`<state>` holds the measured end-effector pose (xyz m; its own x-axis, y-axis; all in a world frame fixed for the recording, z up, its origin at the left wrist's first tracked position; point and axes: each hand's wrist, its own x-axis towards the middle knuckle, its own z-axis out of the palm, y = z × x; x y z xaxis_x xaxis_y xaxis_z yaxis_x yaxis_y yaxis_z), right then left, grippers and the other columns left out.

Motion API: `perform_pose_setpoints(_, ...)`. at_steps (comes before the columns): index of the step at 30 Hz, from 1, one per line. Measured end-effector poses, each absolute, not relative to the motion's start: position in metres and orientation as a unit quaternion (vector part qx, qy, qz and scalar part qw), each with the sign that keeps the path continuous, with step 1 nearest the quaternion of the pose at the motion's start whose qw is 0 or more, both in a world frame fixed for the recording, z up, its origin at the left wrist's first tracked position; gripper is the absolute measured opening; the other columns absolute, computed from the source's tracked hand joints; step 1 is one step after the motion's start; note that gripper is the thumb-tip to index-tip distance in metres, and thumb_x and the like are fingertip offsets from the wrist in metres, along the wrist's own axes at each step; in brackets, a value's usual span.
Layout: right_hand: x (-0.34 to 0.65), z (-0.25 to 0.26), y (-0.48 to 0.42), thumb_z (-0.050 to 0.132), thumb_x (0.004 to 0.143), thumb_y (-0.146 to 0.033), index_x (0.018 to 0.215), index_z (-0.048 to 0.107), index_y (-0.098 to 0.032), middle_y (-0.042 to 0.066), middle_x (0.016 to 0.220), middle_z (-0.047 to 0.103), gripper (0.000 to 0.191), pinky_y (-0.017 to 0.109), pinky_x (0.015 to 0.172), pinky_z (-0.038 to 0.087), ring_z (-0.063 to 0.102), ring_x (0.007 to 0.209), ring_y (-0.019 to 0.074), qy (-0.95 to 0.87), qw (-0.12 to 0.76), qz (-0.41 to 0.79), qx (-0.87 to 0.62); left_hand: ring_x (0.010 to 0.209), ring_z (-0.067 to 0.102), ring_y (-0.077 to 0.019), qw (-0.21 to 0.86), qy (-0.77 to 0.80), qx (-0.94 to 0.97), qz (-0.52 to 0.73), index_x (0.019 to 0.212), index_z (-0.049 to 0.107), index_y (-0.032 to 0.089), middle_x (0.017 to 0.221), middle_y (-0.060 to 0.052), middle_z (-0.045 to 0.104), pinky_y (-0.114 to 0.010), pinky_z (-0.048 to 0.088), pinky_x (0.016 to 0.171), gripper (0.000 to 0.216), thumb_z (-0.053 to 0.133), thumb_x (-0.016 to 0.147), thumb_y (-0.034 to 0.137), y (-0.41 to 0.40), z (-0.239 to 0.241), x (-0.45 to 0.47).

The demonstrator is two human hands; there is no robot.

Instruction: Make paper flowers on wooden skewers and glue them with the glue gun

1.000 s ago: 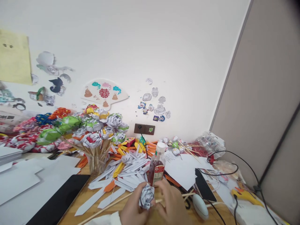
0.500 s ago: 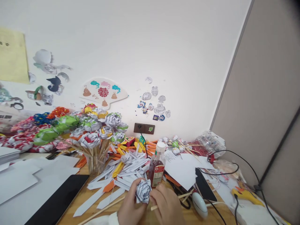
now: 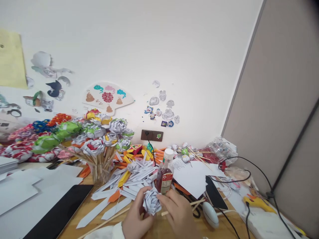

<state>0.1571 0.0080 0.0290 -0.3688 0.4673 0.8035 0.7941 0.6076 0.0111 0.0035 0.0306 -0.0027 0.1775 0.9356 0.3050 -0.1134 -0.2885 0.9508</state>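
Note:
A white paper flower (image 3: pixel 151 202) with layered, crinkled petals sits in my left hand (image 3: pixel 137 214), thumb and fingers closed around its left side. My right hand (image 3: pixel 178 210) has its fingertips pinched at the flower's right edge. A wooden stick (image 3: pixel 164 213) pokes out under the right fingers; whether they grip it is hidden. Just behind the flower stands a bottle (image 3: pixel 164 174) with a white cap and red label. White paper strips (image 3: pixel 134 181) are heaped beyond my left hand.
At left, a clear container (image 3: pixel 101 171) holds paper flowers on sticks, near a dark tablet-like slab (image 3: pixel 59 209). To the right lie a white mouse (image 3: pixel 210 215), a dark phone-like slab (image 3: pixel 216 194), a yellow glue gun (image 3: pixel 259 203) and black cables. White paper sheets (image 3: pixel 190 179) lie behind.
The fingers of my right hand have risen slightly along the flower's edge, and the stick's near end has risen too. The flower has tilted a little in my left hand. The view has shifted slightly.

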Motion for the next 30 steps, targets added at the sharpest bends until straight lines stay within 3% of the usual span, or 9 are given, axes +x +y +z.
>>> perform_pose_setpoints(4,0.157,0.025,0.010,0.028,0.095,-0.027,0.099,0.059,-0.019,0.003,0.067,0.057,0.033,0.025,0.048,0.036,0.054,0.057,0.0158,-0.800,0.413,-0.196,-0.389,0.109,0.053,-0.0245,0.580,0.259,0.512,0.578,0.110,0.051,0.020,0.111,-0.004,0.064,-0.029,0.039,0.090,0.058,0.056,0.053,0.010,0.035,-0.001,0.002)
perform_pose_setpoints(7,0.157,0.025,0.009,0.030,0.095,-0.025,0.096,0.059,-0.018,0.003,0.065,0.057,0.030,0.026,0.048,0.034,0.054,0.055,0.0164,-0.792,0.413,-0.249,-0.375,0.115,0.050,-0.0274,0.627,0.231,0.469,0.577,0.106,0.057,0.022,0.113,-0.003,0.065,-0.033,0.036,0.096,0.056,0.056,0.051,0.009,0.037,-0.001,0.000)
perform_pose_setpoints(12,0.155,0.025,0.006,0.032,0.094,-0.025,0.090,0.059,-0.019,0.002,0.064,0.057,0.027,0.027,0.049,0.034,0.054,0.055,0.0166,-0.777,0.431,-0.244,-0.389,0.112,0.052,-0.0277,0.650,0.230,0.446,0.571,0.102,0.060,0.023,0.107,-0.001,0.068,-0.033,0.037,0.095,0.054,0.057,0.050,0.009,0.039,-0.002,0.000)
perform_pose_setpoints(19,0.150,0.024,0.008,0.034,0.092,-0.026,0.080,0.058,-0.022,0.001,0.066,0.056,0.027,0.027,0.048,0.034,0.053,0.054,0.0161,-0.799,0.419,-0.173,-0.396,0.104,0.057,-0.0252,0.655,0.215,0.475,0.547,0.119,0.044,0.023,0.108,-0.005,0.066,-0.031,0.042,0.084,0.069,0.058,0.054,0.007,0.043,-0.009,0.000)
perform_pose_setpoints(22,0.150,0.025,0.007,0.035,0.090,-0.023,0.085,0.058,-0.021,0.001,0.068,0.057,0.024,0.027,0.048,0.034,0.054,0.054,0.0163,-0.801,0.418,-0.163,-0.396,0.105,0.056,-0.0246,0.629,0.234,0.498,0.550,0.118,0.043,0.022,0.109,-0.006,0.065,-0.030,0.041,0.088,0.065,0.064,0.057,0.010,0.041,-0.008,0.001)
perform_pose_setpoints(25,0.151,0.025,0.006,0.036,0.090,-0.023,0.092,0.058,-0.021,0.002,0.070,0.059,0.022,0.027,0.049,0.035,0.056,0.057,0.0175,-0.800,0.421,-0.165,-0.394,0.095,0.061,-0.0241,0.607,0.275,0.514,0.541,0.114,0.043,0.020,0.096,-0.005,0.068,-0.030,0.043,0.085,0.063,0.068,0.056,0.013,0.037,-0.005,0.005)
perform_pose_setpoints(30,0.151,0.023,0.006,0.036,0.092,-0.028,0.090,0.059,-0.022,0.001,0.069,0.058,0.024,0.026,0.049,0.033,0.054,0.056,0.0163,-0.813,0.416,-0.165,-0.373,0.088,0.062,-0.0239,0.568,0.335,0.531,0.532,0.109,0.043,0.019,0.089,-0.003,0.069,-0.031,0.045,0.083,0.059,0.064,0.054,0.011,0.035,0.002,0.006)
